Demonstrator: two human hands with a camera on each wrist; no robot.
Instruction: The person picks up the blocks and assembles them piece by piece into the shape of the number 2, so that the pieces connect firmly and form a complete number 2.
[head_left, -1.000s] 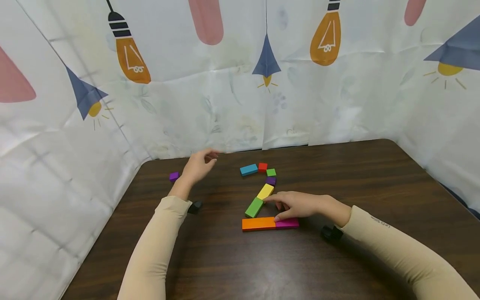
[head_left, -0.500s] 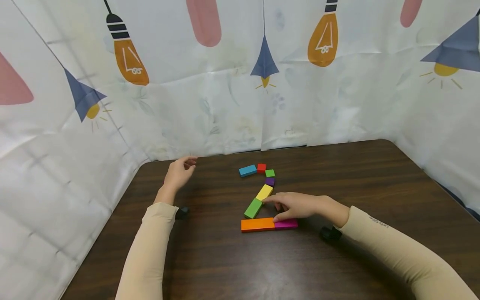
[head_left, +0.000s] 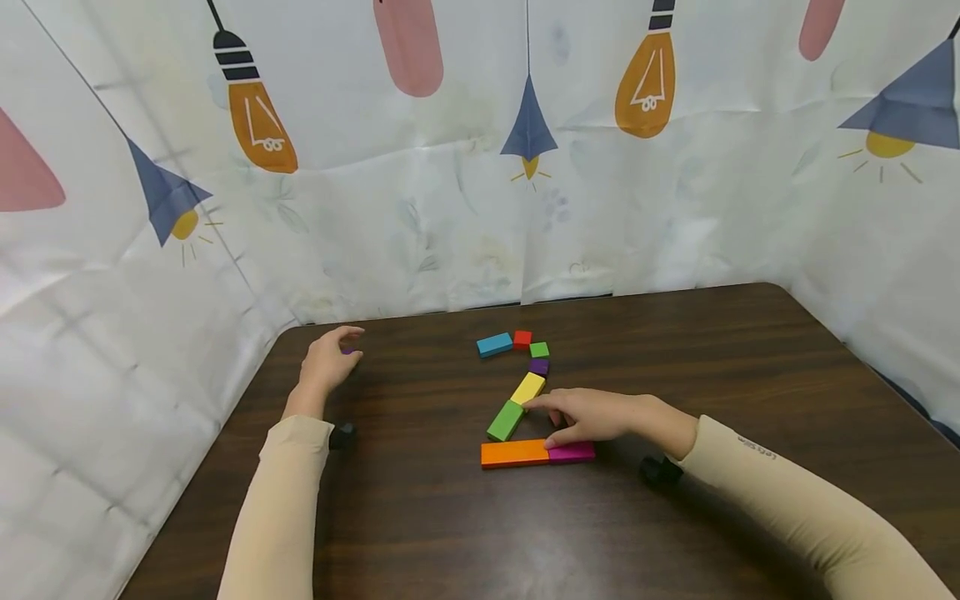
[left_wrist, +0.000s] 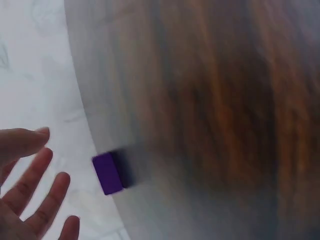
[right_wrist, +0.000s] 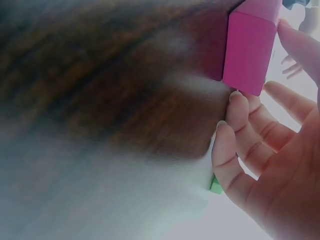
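Note:
My left hand (head_left: 324, 365) hovers at the table's far left, thumb and fingers spread apart. Behind it a small purple block (head_left: 347, 351) partly shows; the left wrist view has this purple block (left_wrist: 107, 173) on the table, apart from the fingertips. My right hand (head_left: 588, 415) lies over a row of coloured blocks. Its thumb touches near the joint of the orange block (head_left: 513, 454) and the magenta block (head_left: 573, 452). The index fingertip is right at the joint of the green block (head_left: 506, 421) and the yellow block (head_left: 528, 388). In the right wrist view its fingers lie loosely bent beside the magenta block.
Beyond the yellow block, a dark purple cube (head_left: 538, 367), a small green block (head_left: 539, 350), a red cube (head_left: 522, 339) and a blue block (head_left: 494, 345) curve back along the dark wooden table (head_left: 675, 350). A printed white cloth (head_left: 450, 208) hangs around the table's edges.
My left hand has moved left and slightly nearer, from beside the blue block's side of the table to the lone purple block. The right hand and the block row have stayed put.

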